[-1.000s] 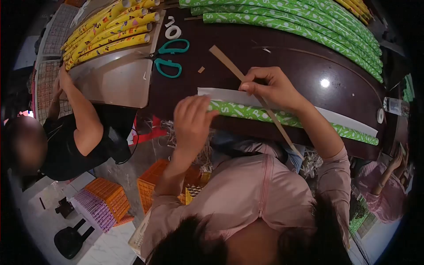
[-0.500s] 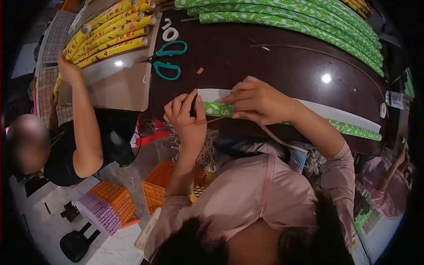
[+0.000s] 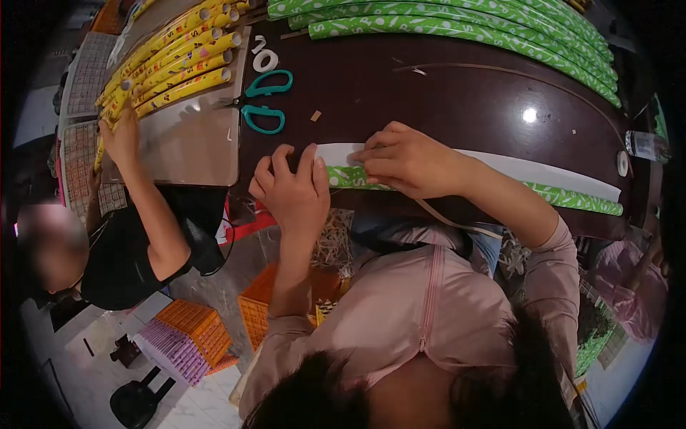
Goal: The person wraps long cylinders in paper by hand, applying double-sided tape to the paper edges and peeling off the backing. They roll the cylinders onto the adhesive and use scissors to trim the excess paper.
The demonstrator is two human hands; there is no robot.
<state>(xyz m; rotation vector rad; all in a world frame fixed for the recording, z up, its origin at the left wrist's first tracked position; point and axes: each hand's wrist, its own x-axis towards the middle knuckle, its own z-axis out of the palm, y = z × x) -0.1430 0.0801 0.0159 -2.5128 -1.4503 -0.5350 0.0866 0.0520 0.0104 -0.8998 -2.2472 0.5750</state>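
Observation:
A green patterned paper roll (image 3: 575,201) with a white unrolled strip (image 3: 514,171) along its far side lies near the table's front edge. At its left end is my left hand (image 3: 294,186), fingers apart and bent, fingertips touching the end. My right hand (image 3: 414,161) rests on the roll just right of it, with thumb and fingers pressed together at the paper; what they pinch is too small to tell. A thin brown strip (image 3: 446,219) hangs over the table edge below my right hand.
Teal-handled scissors (image 3: 266,119) and a white tape roll (image 3: 265,61) lie at left. Green rolls (image 3: 457,32) line the back. A co-worker's hand (image 3: 121,136) touches yellow rolls (image 3: 182,87). Another tape roll (image 3: 622,163) and a clear container (image 3: 643,146) stand right.
My left hand's fingers have spread and its hold on the roll's end looks looser. My right hand has shifted slightly left. The co-worker's hand has moved right and down onto the yellow rolls.

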